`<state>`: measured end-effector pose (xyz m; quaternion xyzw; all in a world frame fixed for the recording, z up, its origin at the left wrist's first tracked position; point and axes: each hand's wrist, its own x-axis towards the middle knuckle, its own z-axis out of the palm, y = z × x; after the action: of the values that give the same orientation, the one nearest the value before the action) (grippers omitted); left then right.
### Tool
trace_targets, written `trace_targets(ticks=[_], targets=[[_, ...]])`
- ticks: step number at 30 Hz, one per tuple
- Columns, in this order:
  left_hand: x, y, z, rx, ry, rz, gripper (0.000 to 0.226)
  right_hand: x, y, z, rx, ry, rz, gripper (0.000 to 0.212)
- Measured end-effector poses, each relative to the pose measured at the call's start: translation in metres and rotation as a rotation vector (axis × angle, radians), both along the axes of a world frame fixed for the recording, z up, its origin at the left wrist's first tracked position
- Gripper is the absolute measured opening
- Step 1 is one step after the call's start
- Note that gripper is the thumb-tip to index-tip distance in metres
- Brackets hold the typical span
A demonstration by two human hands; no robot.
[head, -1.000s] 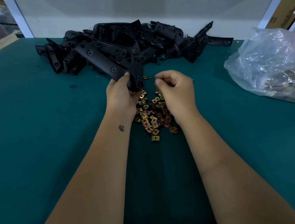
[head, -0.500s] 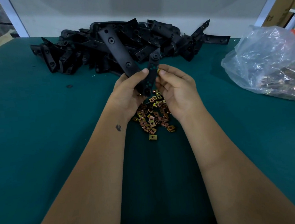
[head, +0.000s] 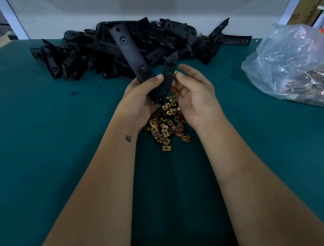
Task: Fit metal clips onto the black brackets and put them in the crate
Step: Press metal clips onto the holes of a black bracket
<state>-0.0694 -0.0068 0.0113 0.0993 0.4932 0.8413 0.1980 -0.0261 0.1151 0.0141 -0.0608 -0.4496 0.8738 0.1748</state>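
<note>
- While the left hand (head: 140, 103) gripped a black bracket (head: 132, 53) at the centre of the frame, its fingers curled round the lower part and the thumb lay across the front face; the bracket's long arm rose toward the upper middle, tilted left.
- A shorter perforated arm of the same bracket ran from just below the left thumb up and to the right, between the two hands.
- The right hand (head: 194, 99) pinched a small metal clip (head: 175, 74) between thumb and forefinger, just beside the right edge of the perforated arm; whether the clip touched the arm could not be told. The other fingers of that hand were loosely curled.
- Below both hands, a scatter of loose clips (head: 165, 126), brass-coloured and squarish, lay on the green table (head: 43, 151) in the middle of the frame, partly hidden by the wrists.
- Behind the hands, a heap of black brackets (head: 97, 50) stretched across the upper middle of the frame, against a pale wall.
- At the right edge, a clear plastic bag (head: 295, 60) rested on the table, well apart from the hands, with more clips dimly seen through it.
- A small dark speck (head: 74, 93) sat on the table, left of centre, near the heap.
</note>
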Motion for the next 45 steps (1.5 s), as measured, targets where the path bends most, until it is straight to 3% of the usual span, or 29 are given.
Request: trace_targets(ticks=[14,21,24,30,36,45], targets=[[-0.0002,-0.0008,-0.0003,0.008,0.013,-0.013,0.028,0.0006,0.0056,0.0008,0.15,-0.014,0.013,0.024],[0.0034,0.0007,-0.0005,0.008,0.034,-0.072,0.032,0.0006,0.0068,-0.0012,-0.032,0.023,0.076,0.026],[0.0033,0.0007,-0.0013,0.0,0.05,-0.046,0.03,-0.0007,0.0055,-0.0024,-0.023,0.015,0.056,0.03],[0.005,0.0067,-0.0038,-0.115,0.155,0.058,0.05,0.0004,0.0065,-0.0009,0.054,0.013,-0.023,0.032],[0.005,0.0081,-0.0051,-0.157,0.236,0.063,0.046,0.0013,0.0067,-0.0011,0.097,0.029,-0.057,0.03],[0.0076,0.008,-0.0032,-0.122,0.216,0.03,0.047,0.0004,0.0053,0.0001,0.059,0.092,-0.028,0.028]])
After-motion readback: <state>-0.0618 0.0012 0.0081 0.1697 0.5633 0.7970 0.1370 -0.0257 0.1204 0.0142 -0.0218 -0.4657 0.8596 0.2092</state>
